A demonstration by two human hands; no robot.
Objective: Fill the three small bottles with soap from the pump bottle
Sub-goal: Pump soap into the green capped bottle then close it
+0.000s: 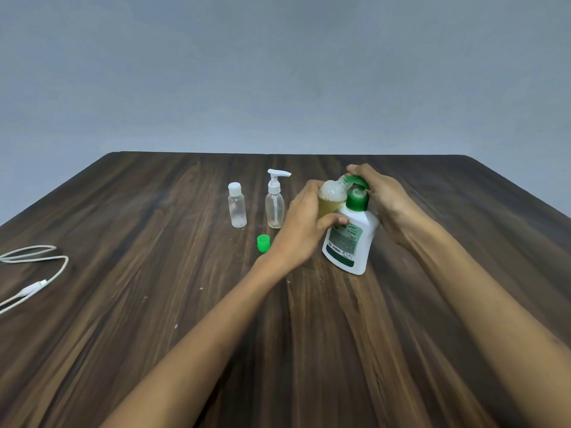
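The person is in the middle of filling the first small bottle [330, 199]. The left hand [301, 230] is wrapped around it, fingers curled behind and thumb across the near side, and holds it tilted with its open neck up against the spout of the pump bottle [350, 233]. That white bottle with the green pump head stands on the wooden table [185, 304], right of centre. The right hand [383, 202] lies over the pump head with its fingers curled down on it, pressing as far as I can judge. The small bottle shows yellowish soap in its lower part and foam above, so I judge it roughly half full.

Its green cap [263, 244] lies on the table just left of the left wrist. Farther left stand two clear bottles that look empty: a small pump-top bottle [275, 205] and a flip-cap bottle [237, 206], both closed. A white cable [46, 273] lies at the left edge.

Next, more pumping with the neck kept tight to the spout, then capping and opening another.
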